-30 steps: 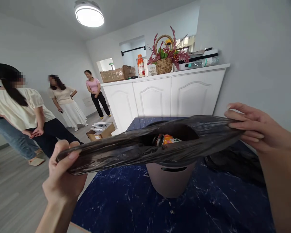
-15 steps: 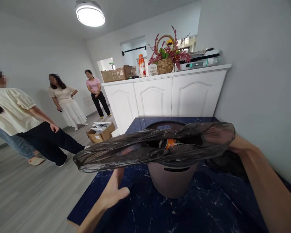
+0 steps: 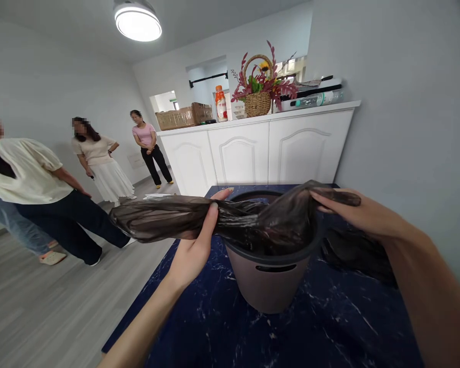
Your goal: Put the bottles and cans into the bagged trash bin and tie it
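A thin black garbage bag (image 3: pixel 287 220) sits in a brown trash can (image 3: pixel 268 286) with a dark rim and a slot handle. My left hand (image 3: pixel 199 240) is wrapped round the bag's gathered upper part, left of the can, and a loose bunch of plastic sticks out beyond it. At the can's right rim my right hand (image 3: pixel 337 204) pinches another edge of the bag. What lies inside the bag is hidden by the folds. The can stands upright on a dark blue marbled table (image 3: pixel 214 327).
More crumpled black plastic (image 3: pixel 356 255) lies on the table right of the can. Behind stands a white cabinet (image 3: pixel 241 153) carrying a flower basket (image 3: pixel 257 104), an orange-capped bottle (image 3: pixel 221 105) and a brown box (image 3: pixel 184 116). Several people stand at the left; a wall is close on the right.
My left hand has risen from below the bag and closed round it. The wide-spread bag mouth is now bunched together, hiding the orange can that showed inside.
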`<state>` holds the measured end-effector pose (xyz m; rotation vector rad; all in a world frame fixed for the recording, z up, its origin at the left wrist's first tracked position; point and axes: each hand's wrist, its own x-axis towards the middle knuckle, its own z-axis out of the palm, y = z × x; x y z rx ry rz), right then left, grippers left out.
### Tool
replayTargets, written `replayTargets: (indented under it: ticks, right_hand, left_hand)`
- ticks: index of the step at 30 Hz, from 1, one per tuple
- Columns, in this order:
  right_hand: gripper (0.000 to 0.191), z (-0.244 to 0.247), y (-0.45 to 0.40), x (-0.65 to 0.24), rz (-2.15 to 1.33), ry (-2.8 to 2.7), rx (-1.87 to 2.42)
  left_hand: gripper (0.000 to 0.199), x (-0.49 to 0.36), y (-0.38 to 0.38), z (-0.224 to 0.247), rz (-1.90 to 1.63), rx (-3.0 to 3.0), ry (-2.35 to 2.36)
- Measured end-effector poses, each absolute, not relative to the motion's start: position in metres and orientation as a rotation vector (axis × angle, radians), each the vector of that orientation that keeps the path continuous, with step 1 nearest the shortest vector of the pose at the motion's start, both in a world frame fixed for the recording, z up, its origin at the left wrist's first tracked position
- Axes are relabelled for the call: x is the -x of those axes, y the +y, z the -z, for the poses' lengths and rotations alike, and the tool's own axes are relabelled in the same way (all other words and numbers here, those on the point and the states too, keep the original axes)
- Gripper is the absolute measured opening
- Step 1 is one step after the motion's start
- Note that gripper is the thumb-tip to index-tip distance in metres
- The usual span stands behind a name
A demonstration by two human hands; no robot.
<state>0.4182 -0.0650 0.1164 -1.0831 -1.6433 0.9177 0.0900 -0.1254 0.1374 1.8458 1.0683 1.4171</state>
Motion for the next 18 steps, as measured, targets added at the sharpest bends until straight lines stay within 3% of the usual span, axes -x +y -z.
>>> replayTargets:
  ticks: [6, 12, 18]
  right_hand:
    - [0.032, -0.127, -0.071, -0.410, -1.101, -1.372, 0.809]
    - [0.015, -0.133, -0.074, -0.397, -1.046, -1.220, 0.612]
    - [0.020, -0.139, -0.079, -0.386, -1.282, -1.105, 0.344]
  left_hand:
    - [0.030, -0.099, -0.123, -0.150, -1.635, -1.381, 0.827]
    - [0.026, -0.105, -0.119, -0.164, -1.658, -0.994, 0.525]
    - [0.024, -0.118, -0.119, -0.170, -1.562, -1.079, 0.554]
